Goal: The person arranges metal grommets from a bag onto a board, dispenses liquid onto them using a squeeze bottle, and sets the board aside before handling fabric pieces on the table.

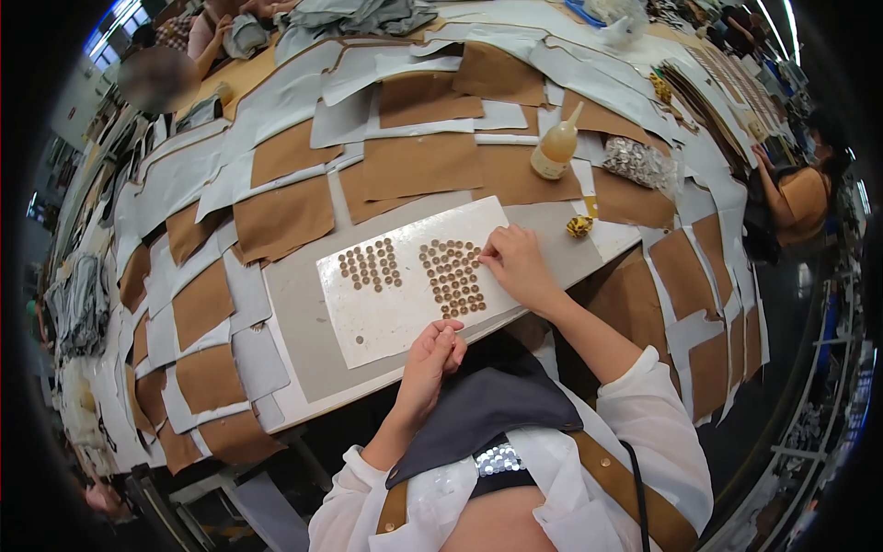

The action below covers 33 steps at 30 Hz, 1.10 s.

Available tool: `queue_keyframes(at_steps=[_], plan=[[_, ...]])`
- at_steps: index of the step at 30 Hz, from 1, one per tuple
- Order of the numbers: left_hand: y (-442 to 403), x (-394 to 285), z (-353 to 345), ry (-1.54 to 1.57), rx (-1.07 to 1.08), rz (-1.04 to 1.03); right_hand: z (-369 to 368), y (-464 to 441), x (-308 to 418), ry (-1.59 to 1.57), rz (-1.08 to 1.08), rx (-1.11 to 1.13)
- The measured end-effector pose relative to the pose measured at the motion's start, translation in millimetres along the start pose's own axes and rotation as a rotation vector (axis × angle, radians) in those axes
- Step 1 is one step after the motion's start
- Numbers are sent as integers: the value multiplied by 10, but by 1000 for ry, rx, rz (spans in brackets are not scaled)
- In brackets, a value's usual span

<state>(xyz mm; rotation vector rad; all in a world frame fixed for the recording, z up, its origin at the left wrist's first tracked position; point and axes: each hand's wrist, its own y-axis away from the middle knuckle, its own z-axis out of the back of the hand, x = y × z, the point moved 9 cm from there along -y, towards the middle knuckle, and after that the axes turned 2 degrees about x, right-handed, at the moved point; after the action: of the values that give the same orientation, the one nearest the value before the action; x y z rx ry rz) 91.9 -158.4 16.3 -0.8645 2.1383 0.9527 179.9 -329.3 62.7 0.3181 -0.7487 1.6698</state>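
Small round brown discs that look like buttons or snap parts lie in two groups of rows on a white board. The left group is smaller; the right group is larger. My right hand reaches over the board's right side, thumb and fingertips pinched at a disc on the right group's upper edge. My left hand is closed at the board's front edge, fingers curled inward; what it holds is hidden. One lone greyish disc sits near the board's front left corner.
Behind the board stands a glue bottle with a nozzle, beside a clear bag of shiny small parts. A yellow-and-black patterned ball rests to the right. Brown panels on white pieces surround the board. A person works at right.
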Motion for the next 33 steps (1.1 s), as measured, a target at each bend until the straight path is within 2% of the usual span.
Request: queue_keyframes(at_steps=[3, 6, 7, 9, 11, 12, 14, 17, 20, 26, 29, 31, 33], plan=[[-34, 23, -25, -40, 28, -47, 21, -15, -70, -72, 6, 29], [-1, -35, -16, -36, 31, -79, 312, 61, -286, -364, -132, -140], [20, -39, 11, -12, 8, -101, 581, 135, -399, -341, -122, -317], [51, -86, 28, 21, -46, -127, 1208, 381, -744, -281, -246, -574], [68, -85, 45, 64, -67, -103, 1800, 696, -1232, -8, -291, -772], [71, -78, 58, 86, -76, -92, 2067, 843, -1436, 68, -373, -778], [69, -82, 49, 75, -36, -107, 2325, 1141, -1902, 523, -502, -647], [36, -95, -34, 29, 4, -100, 2433, 1295, -2119, 713, -570, -528], [-15, -37, -103, -12, 26, -80, 2374, 1256, -2196, 820, -474, -480], [-39, 2, -137, -32, 52, -70, 2310, 1235, -2422, 666, -534, -440], [-34, 6, -125, -45, 42, -75, 2349, 1129, -1930, 499, -497, -560], [-38, 14, -119, -55, 45, -75, 2177, 1025, -1701, 237, -474, -525], [-42, -42, -187, -252, 29, -98, 1877, 851, -1304, -50, -415, -430]])
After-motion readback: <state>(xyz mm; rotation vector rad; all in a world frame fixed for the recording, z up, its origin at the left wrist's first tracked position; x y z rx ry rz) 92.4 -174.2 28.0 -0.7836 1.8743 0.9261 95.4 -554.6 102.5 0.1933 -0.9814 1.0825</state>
